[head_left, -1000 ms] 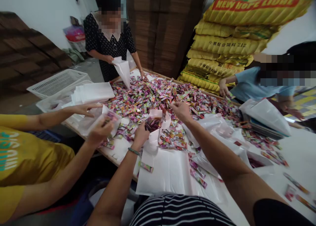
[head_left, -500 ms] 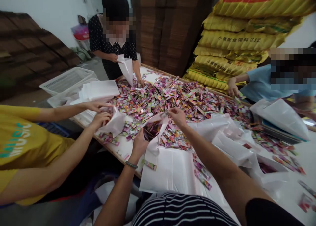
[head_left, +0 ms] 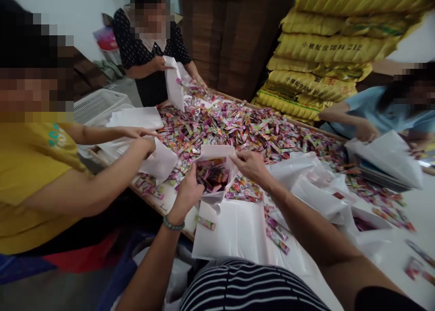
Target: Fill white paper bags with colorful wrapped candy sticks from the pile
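Observation:
A white plastic bag [head_left: 215, 151] stands with its mouth spread wide, and many small colourful packets [head_left: 212, 175] lie inside it. My left hand [head_left: 188, 187] is closed on the left edge of the mouth, thumb upward. Closed on the opposite edge is my right hand [head_left: 250, 164]. Just below the bag lies a flat stack of white bags [head_left: 238, 234], with one loose packet [head_left: 205, 222] on its left part. A large heap of the same packets [head_left: 238, 125] spreads behind my hands.
Filled white bags [head_left: 312, 188] lie to my right. A co-worker in yellow [head_left: 44, 175] at left handles another white bag [head_left: 161, 161]. Two more people work across the table and at far right. White crates [head_left: 102, 105] and stacked yellow sacks [head_left: 326, 48] stand beyond.
The bag's mouth has opened wider between my hands, showing the packets inside. My right hand has shifted slightly right and down. The co-worker in yellow has leaned further into view.

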`<state>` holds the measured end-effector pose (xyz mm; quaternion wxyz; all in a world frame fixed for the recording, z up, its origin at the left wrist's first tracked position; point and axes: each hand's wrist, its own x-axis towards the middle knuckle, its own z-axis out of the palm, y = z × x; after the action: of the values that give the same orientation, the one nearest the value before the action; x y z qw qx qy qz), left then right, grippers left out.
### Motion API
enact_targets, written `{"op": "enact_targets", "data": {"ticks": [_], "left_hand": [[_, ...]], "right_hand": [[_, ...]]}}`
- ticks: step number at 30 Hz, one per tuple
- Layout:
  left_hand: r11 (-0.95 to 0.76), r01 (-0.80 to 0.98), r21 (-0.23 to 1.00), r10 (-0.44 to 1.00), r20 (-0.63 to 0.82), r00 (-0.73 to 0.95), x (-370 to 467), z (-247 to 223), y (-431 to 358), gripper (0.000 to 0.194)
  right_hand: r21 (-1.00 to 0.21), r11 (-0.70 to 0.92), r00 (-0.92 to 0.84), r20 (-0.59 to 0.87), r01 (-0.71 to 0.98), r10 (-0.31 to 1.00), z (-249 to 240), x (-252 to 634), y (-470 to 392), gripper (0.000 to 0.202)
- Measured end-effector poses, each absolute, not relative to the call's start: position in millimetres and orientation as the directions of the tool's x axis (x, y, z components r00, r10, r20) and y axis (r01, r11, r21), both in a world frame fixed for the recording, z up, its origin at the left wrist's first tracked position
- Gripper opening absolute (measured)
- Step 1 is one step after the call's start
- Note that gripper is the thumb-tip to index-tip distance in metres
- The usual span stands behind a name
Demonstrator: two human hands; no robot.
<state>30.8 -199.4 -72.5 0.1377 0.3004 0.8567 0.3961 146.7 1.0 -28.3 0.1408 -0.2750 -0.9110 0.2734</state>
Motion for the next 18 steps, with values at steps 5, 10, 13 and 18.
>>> {"op": "enact_targets", "data": {"ticks": [5,10,13,18], "left_hand": [[0.605,0.382,0.699,0.668,-0.185,-0.721,49.9,-68.9,-164.8,0.09],[0.588,0.453,0.67,0.728,-0.194,-0.657,70.2,-66.4,-153.9,0.089],[0.5,0.517,0.695,0.78,-0.102,-0.618,74.6,-69.6,-161.2,0.092],[0.539,0.422,0.729,0.764,-0.211,-0.61,86.0,-101.6,-165.3,0.097]], "right_hand": [[-0.464,0.7,-0.783,0.02,0.543,0.621,-32.3,170.3,1.6,0.038],[-0.48,0.632,-0.724,-0.01,0.608,0.689,-48.9,199.8,-0.4,0.04],[-0.458,0.669,-0.743,0.028,0.585,0.669,-40.5,222.4,-1.0,0.046],[-0.292,0.711,-0.751,-0.042,0.64,0.659,-32.8,229.6,-13.9,0.022]]}}
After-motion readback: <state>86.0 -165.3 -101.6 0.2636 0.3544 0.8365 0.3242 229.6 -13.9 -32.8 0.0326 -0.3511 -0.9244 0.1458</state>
